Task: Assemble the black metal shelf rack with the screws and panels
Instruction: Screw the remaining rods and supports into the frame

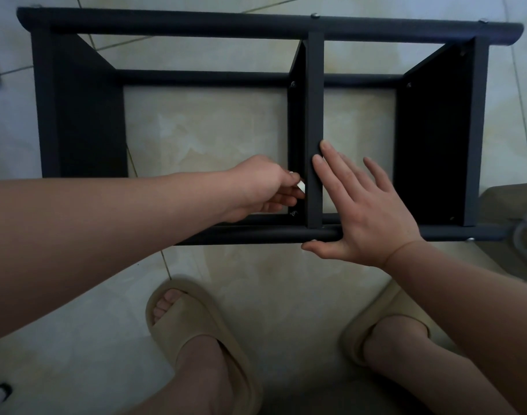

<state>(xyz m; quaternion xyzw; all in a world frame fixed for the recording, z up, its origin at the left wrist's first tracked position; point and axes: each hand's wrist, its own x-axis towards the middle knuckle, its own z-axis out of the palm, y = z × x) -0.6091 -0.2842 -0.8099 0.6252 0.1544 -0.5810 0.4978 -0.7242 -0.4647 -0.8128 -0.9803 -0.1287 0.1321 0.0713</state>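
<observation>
Head view, looking straight down: the black metal shelf rack (178, 25) lies on its side on the tiled floor (211, 130), directly ahead of the person's feet. Three dark panels stand between the rear tube (406, 26) and the front tube (256, 233) — the left panel (85, 115), the middle panel (314, 100) and the right panel (433, 139).

Left hand (262, 187): it reaches into the bay to the left of the middle panel. Its fingers are curled and pinch a small pale piece (301, 186), held just beside that panel's face. What the piece is cannot be told. A screw (293, 213) sits in the panel's lower corner, just below the hand.

Right hand (367, 211): the fingers are straight and spread. Two fingertips touch the upper edge of the middle panel, the palm lies over the front tube, and the thumb extends along the near side of that tube. It grips nothing.

A screw head (315, 15) shows on the rear tube above the middle panel. Both feet wear beige slippers (196, 319) — one below each forearm.
</observation>
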